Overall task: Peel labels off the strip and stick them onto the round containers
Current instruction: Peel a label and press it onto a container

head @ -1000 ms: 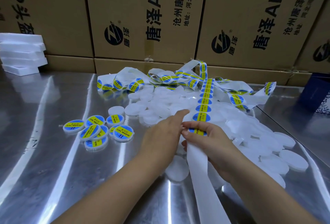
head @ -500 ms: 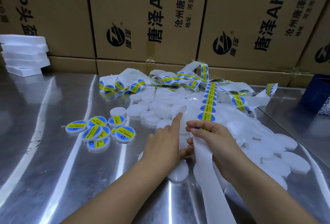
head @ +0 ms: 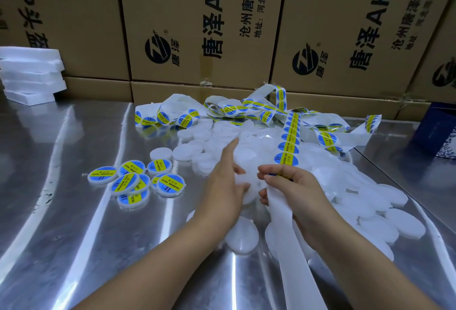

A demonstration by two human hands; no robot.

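A white backing strip [head: 288,233] with round blue-and-yellow labels [head: 286,159] runs from the tangled pile at the back down to the near edge. My right hand [head: 293,191] grips the strip, fingers curled over a label at its edge. My left hand [head: 227,181] holds a white round container [head: 245,173] lifted from the heap of unlabelled white containers [head: 365,201], index finger stretched forward. Several labelled containers [head: 133,181] lie grouped to the left.
The steel table [head: 61,223] carries everything. Cardboard boxes [head: 197,25] wall off the back. A stack of white foam slabs [head: 29,72] sits at the far left and a dark blue box [head: 436,131] at the right edge. More label strip [head: 172,114] is tangled behind the heap.
My left hand has drawn away from the right hand and now holds a white container. The right hand keeps its grip on the strip, with more labels showing above it.
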